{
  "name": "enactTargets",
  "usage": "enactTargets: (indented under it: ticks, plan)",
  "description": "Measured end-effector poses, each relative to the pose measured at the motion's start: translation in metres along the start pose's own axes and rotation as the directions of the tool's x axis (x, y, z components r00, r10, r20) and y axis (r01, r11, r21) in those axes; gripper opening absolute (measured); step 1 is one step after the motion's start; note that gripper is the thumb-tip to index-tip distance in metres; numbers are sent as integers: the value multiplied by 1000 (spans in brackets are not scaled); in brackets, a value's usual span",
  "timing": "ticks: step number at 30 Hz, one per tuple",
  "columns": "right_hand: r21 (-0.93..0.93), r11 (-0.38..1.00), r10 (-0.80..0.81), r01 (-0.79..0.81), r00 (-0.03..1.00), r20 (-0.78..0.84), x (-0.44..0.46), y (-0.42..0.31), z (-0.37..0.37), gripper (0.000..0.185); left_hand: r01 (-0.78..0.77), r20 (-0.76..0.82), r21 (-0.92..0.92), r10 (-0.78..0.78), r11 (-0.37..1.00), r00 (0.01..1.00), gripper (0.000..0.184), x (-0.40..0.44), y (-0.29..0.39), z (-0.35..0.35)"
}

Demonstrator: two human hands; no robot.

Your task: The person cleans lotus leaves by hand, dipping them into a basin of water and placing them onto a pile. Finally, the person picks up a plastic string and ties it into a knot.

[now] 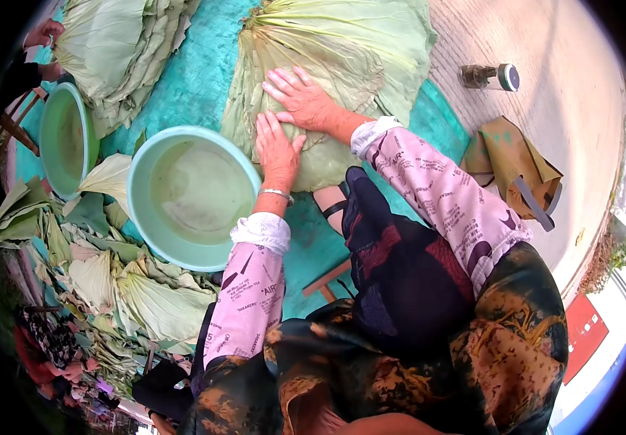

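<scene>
Both of my hands lie flat on a thick stack of large pale green leaves (pixel 371 54) spread on a turquoise sheet. My left hand (pixel 277 151) rests near the stack's lower left edge, fingers stretched out. Just above it, my right hand (pixel 304 101) presses on the wet, darker part of the leaves with its fingers apart. The fingertips of the left hand come close to the right hand's heel. Beside my left wrist stands a light green basin (pixel 182 257) of cloudy water. Neither hand grips anything.
At the upper left, a co-worker's hands (pixel 46 32) are by another leaf stack (pixel 110 51) and a green basin (pixel 88 130). Loose leaves (pixel 160 297) heap at the lower left. A jar (pixel 490 77) and a tan bag (pixel 512 167) sit on the concrete at right.
</scene>
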State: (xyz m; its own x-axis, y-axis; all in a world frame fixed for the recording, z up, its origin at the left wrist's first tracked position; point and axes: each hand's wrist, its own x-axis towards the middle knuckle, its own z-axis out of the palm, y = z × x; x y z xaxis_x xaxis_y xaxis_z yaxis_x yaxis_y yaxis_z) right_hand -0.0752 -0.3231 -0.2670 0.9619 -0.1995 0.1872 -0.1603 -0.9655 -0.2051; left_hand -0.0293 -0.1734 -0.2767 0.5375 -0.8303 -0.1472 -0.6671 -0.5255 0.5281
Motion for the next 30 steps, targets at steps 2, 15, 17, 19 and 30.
enactTargets:
  ticks: [2, 15, 17, 19, 30]
  plan:
    - [16, 1000, -21, 21, 1000, 2, -1, 3, -3, 62, -1, -4, 5, 1, 1000, 1000, 90, 1, -2, 1]
    - [337, 752, 653, -567, 712, -258, -76, 62, -92, 33, 114, 113, 115, -127, 987, 985, 76, 14, 16, -35]
    - [508, 567, 804, -648, 571, -169, -80, 80, -87, 32, 89, -27, 144, -87, 985, 996, 70, 24, 24, -45]
    - [693, 383, 878, -611, 473, -68, -79, 99, -78, 35, -29, -145, 122, 47, 992, 988, 64, 39, 30, -41]
    - [769, -136, 715, -624, 476, 512, -72, 91, -98, 17, -170, 25, 138, 168, 976, 986, 99, 77, 47, -4]
